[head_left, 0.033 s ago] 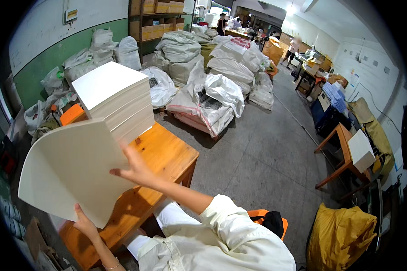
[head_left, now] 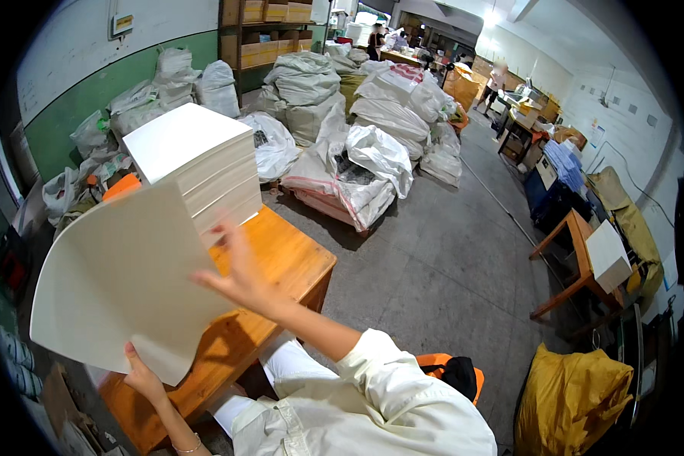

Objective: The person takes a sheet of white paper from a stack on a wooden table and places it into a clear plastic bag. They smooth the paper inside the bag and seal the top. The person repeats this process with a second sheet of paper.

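A large off-white paper sheet [head_left: 121, 281], or a thin bunch of sheets, stands bent and tilted over the left end of the wooden table. My left hand [head_left: 143, 376] grips its lower edge, thumb on the near face and the other fingers hidden behind. At the sheet's right side, my right hand [head_left: 245, 277] is raised with fingers spread and somewhat blurred; it holds nothing, and whether the thumb touches the paper is unclear. Behind the sheet rises a tall stack of white paper [head_left: 194, 144] on the table, partly covered by the sheet.
The wooden table [head_left: 292, 251] stands before me. White sacks [head_left: 349, 178] sit on the floor beyond it, with more along the green-and-white wall. To the right are a wooden stool [head_left: 562, 262] bearing a paper stack [head_left: 606, 254] and a yellow sack [head_left: 574, 399]. People work far back.
My right hand has shifted slightly up and to the right, its fingers blurring. The left hand keeps its grip, and the sheet's right side has moved a little.
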A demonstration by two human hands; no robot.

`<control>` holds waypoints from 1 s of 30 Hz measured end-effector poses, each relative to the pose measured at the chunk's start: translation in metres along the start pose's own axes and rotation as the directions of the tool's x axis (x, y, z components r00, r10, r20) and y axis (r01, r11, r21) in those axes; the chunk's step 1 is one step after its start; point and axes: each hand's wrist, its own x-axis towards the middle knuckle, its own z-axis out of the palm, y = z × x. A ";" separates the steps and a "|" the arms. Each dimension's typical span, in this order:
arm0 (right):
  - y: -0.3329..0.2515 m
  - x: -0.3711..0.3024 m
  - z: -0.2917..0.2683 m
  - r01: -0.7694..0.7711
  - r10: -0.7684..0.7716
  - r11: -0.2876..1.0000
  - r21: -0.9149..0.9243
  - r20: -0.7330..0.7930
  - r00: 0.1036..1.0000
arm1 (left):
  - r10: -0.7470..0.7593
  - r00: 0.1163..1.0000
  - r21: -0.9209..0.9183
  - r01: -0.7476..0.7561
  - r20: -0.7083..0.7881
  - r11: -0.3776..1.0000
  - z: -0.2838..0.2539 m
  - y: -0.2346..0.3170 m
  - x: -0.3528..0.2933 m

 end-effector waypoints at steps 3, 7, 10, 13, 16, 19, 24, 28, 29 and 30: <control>-0.039 0.046 -0.067 0.430 -0.436 0.899 -0.080 -0.227 0.871 | 0.000 1.000 0.051 -0.001 0.014 0.999 -0.018 -0.032 0.004; -0.078 0.064 -0.103 0.591 -0.626 0.750 -0.297 -0.034 0.779 | -0.121 0.992 0.074 0.119 0.022 0.990 -0.017 -0.017 -0.004; -0.075 0.060 -0.099 0.589 -0.619 0.784 -0.195 -0.185 0.763 | -0.186 0.977 0.048 0.182 0.101 0.982 -0.014 -0.009 -0.012; -0.075 0.052 -0.091 0.514 -0.520 0.854 -0.082 -0.172 0.837 | -0.153 0.983 0.044 0.150 0.104 0.988 -0.005 0.023 -0.019; -0.075 0.045 -0.084 0.427 -0.428 0.901 -0.081 0.000 0.904 | -0.057 0.997 0.037 0.056 0.043 0.998 -0.007 0.016 -0.018; -0.076 0.043 -0.082 0.448 -0.436 0.891 -0.079 0.129 0.891 | -0.058 0.998 0.038 0.059 -0.011 0.998 -0.010 -0.008 -0.010; -0.087 0.045 -0.114 0.625 -0.632 0.767 -0.146 0.001 0.775 | -0.187 0.980 0.035 0.186 0.060 0.982 -0.018 0.009 -0.012; -0.096 0.051 -0.127 0.558 -0.548 0.806 -0.198 0.108 0.830 | -0.014 0.998 -0.051 0.010 -0.067 0.999 -0.003 0.015 -0.019; -0.090 0.054 -0.117 0.588 -0.597 0.796 -0.145 -0.023 0.802 | -0.004 0.998 -0.056 0.000 -0.066 0.998 -0.002 0.015 -0.018; -0.086 0.051 -0.114 0.574 -0.582 0.808 -0.137 -0.027 0.813 | 0.006 0.998 -0.061 -0.010 -0.066 0.998 -0.001 0.014 -0.017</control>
